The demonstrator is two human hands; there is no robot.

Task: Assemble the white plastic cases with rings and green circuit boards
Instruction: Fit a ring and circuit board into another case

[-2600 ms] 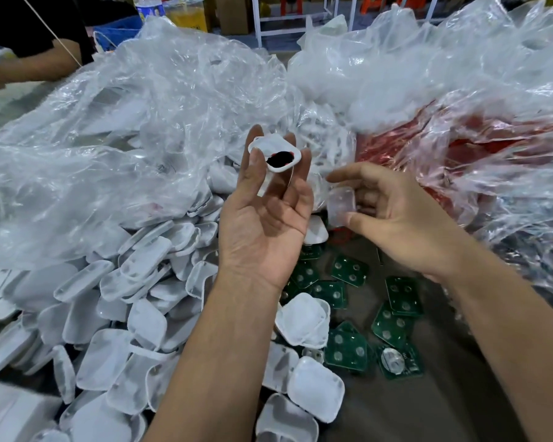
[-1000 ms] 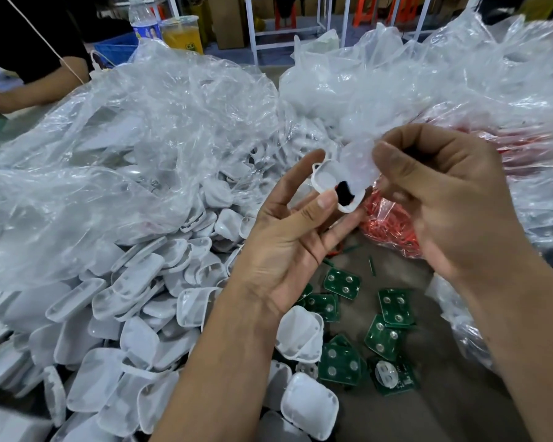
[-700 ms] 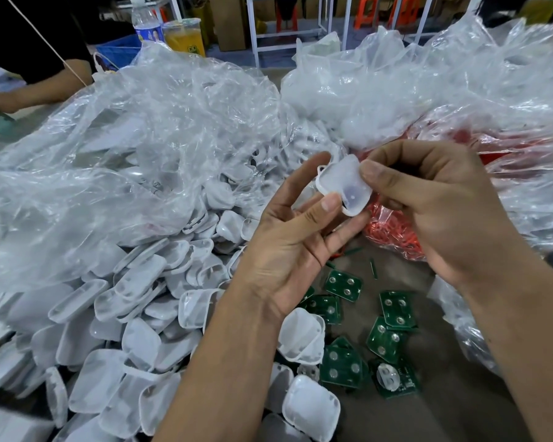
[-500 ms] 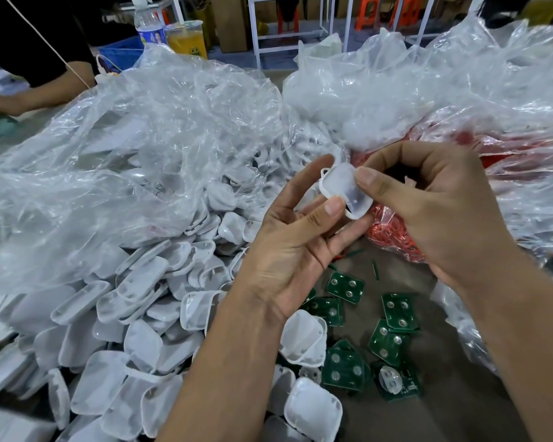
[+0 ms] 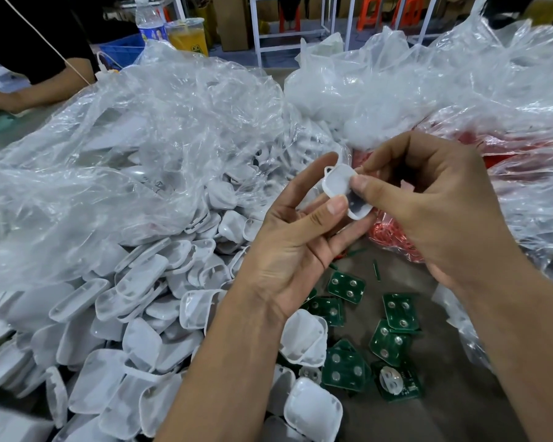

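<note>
Since earlier, both hands have closed in: left hand (image 5: 296, 247) and right hand (image 5: 434, 205) pinch one white case (image 5: 340, 188) above the bench (image 5: 428, 416). Green circuit boards (image 5: 399, 311) lie at 6 o'clock, case pile (image 5: 134, 317) at 8, clear bags (image 5: 147, 148) crowding 10 to 2.

Just one view here, a wide-angle head cam looking forward and down at the table (image 5: 428, 409). It sits close above the near edge, so forearms fill the bottom of the shot, and the far side of the table curves away toward shelving legs up top.
</note>
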